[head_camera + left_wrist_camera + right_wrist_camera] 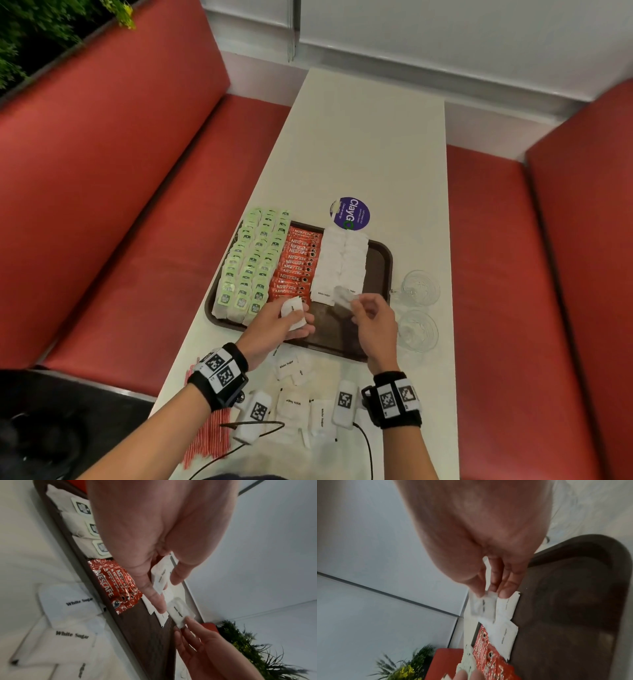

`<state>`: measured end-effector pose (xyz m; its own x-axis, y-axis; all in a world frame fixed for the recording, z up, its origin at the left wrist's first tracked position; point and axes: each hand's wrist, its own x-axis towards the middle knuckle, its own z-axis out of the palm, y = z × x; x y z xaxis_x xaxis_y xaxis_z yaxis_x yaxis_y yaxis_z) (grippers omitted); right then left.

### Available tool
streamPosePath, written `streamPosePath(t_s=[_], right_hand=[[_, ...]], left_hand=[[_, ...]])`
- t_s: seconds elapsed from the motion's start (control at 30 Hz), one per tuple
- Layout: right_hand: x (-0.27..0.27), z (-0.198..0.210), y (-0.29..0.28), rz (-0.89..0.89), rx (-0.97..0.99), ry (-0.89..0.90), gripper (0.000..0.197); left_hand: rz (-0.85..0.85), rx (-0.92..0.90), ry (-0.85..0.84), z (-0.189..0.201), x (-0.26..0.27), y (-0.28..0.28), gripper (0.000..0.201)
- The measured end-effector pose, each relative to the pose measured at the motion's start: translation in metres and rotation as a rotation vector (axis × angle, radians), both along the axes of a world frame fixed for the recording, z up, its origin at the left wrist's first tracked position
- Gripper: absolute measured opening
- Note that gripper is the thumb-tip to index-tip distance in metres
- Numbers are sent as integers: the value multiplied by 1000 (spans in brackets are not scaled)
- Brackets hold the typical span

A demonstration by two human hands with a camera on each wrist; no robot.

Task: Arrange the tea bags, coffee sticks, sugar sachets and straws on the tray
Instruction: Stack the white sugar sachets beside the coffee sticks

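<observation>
A brown tray [378, 270] holds rows of green-labelled tea bags [250, 263], red coffee sticks [298, 263] and white sugar sachets [342, 263]. My left hand [298, 317] hovers over the tray's near edge and grips a small stack of sugar sachets [159, 577]. My right hand [352, 303] pinches one sugar sachet [342, 295] by its end, just above the near end of the sugar rows [505, 615]. In the right wrist view that sachet [485, 603] hangs from thumb and fingers. Red-striped straws [209, 435] lie on the table beside my left forearm.
Loose sugar sachets [291, 401] are scattered on the white table [370, 144] below the tray. Two glass cups [419, 287] stand right of the tray. A purple round sticker [349, 212] lies beyond it. Red bench seats flank the table.
</observation>
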<state>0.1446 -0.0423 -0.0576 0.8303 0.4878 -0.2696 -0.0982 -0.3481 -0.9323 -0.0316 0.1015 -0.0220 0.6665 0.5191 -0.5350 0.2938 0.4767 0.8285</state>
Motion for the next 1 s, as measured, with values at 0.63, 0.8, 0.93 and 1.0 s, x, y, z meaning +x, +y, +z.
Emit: streamPosePath(t_s=[0.63,0.8,0.93,1.0], right_hand=[[18,-39,34,-72,-412,-320,7],[10,-33,33,-47,-385,-412,24],[-13,8,28,96,-171,-267,19],[-28,28,23,237,-55,-89,20]], left_hand=[[141,87,62,-3,-9,2,19],[168,42,21,1,-3,0,17],[181,46,-28,5,2,-3,17],[169,75,-46,5,3,-3,16]])
